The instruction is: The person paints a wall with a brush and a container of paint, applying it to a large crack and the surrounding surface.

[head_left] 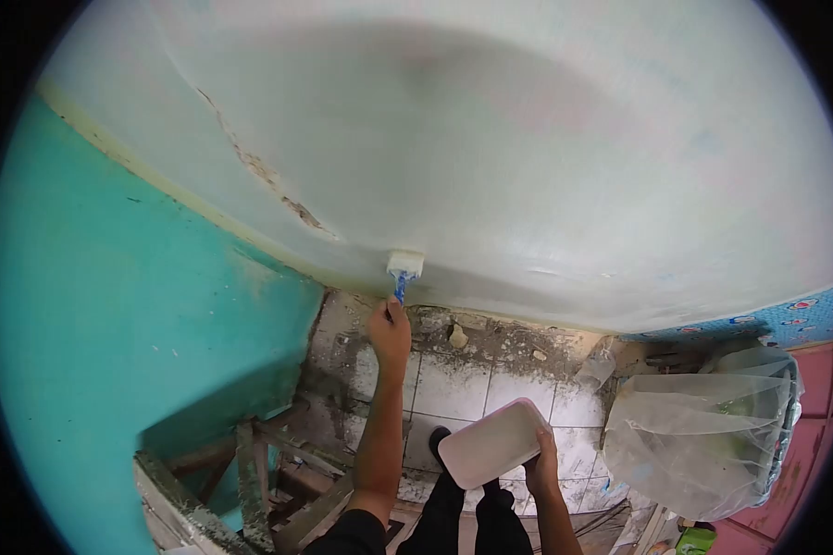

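Observation:
My left hand [391, 331] is closed around the blue handle of a paintbrush [405, 265]. Its wide white head rests against the whitish wall [491, 176], low down near where the wall meets the floor. My right hand [542, 462] grips the right side of a shallow pinkish-white plastic tub [492, 444], which is held tilted over the floor in front of my legs. The inside of the tub looks pale. A long crack [261, 171] with flaking edges runs down the wall to the upper left of the brush.
A turquoise wall [139, 277] meets the white one at left. Below it stands a worn wooden frame [250, 481]. Debris lies along the tiled floor [449, 381]. At right are a crumpled clear plastic cup [597, 363], plastic sheeting [676, 435] over an object, and pink panels [810, 462].

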`<state>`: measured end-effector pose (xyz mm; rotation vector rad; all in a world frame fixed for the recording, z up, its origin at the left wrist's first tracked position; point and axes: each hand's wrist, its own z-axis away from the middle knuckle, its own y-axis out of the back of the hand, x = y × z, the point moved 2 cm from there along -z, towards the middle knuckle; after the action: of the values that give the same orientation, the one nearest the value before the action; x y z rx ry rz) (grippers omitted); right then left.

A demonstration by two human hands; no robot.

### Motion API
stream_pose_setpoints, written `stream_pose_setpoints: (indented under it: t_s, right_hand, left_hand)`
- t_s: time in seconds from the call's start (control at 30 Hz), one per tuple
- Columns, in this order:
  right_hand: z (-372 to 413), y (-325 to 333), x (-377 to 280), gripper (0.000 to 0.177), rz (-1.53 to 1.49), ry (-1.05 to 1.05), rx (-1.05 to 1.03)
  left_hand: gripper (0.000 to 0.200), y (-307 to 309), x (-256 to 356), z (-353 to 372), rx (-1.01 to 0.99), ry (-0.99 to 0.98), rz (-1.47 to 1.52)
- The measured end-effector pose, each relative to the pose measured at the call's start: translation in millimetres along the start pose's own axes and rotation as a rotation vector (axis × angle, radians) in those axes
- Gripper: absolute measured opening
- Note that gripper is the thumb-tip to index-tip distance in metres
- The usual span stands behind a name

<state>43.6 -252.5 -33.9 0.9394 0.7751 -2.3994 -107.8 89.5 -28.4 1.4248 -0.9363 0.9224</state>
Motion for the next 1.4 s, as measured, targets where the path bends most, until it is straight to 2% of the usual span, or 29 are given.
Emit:
stream_pose_setpoints:
  t_s: [0.1,0.17,0.3,0.37,0.47,0.67,0.7,0.8,0.87,0.9,0.97,1.1,1.23,1.33,1.4]
  right_hand:
    - [3,-13,-25,0.057,-0.013,0.054,-0.053]
    - [5,-15,-36,0.058,-0.008,0.054,-0.072]
    - [17,-17,-55,0.054,-0.01,0.051,-0.058]
    - [22,-18,-61,0.047,-0.064,0.036,-0.047]
    - [22,-5,-52,0.046,-0.06,0.005,-0.005]
    - [17,25,-42,0.052,-0.013,-0.004,0.012]
    - [17,28,-44,0.051,-0.007,0.001,0.023]
    - [21,39,-52,0.051,0.015,0.032,0.053]
    - [24,47,-59,0.052,-0.021,0.032,0.072]
    - [25,47,-62,0.052,-0.043,0.029,0.073]
    - [28,49,-70,0.053,-0.038,0.022,0.078]
    - [33,44,-89,0.053,-0.062,0.044,0.061]
    - [32,35,-105,0.055,-0.04,0.041,0.019]
    - [32,24,-118,0.057,-0.022,0.079,-0.028]
    - [30,21,-123,0.058,-0.009,0.076,-0.063]
  left_hand:
    - [0.037,48,120,3,0.041,-0.05,0.106]
    - [0.034,75,176,6,0.094,-0.092,0.203]
    - [0.028,86,230,3,0.163,-0.187,0.413]
    - [0.026,66,201,-4,0.105,-0.256,0.325]
    - [0.024,10,98,-8,0.071,-0.334,0.28]
    - [0.035,-88,-128,41,0.044,-0.09,-0.19]
    - [0.036,-95,-136,50,0.031,-0.045,-0.272]
    - [0.037,-99,-155,59,-0.142,0.358,-0.325]
    - [0.037,-98,-145,46,-0.108,0.152,-0.339]
    - [0.037,-95,-138,35,-0.083,0.047,-0.351]
    - [0.037,-82,-97,20,-0.082,0.008,-0.329]
    - [0.037,-25,35,10,-0.072,-0.073,-0.194]
    - [0.038,42,183,20,0.017,0.016,0.154]
    - [0.033,70,262,22,0.137,-0.123,0.323]
    - [0.03,73,291,17,0.225,-0.256,0.486]
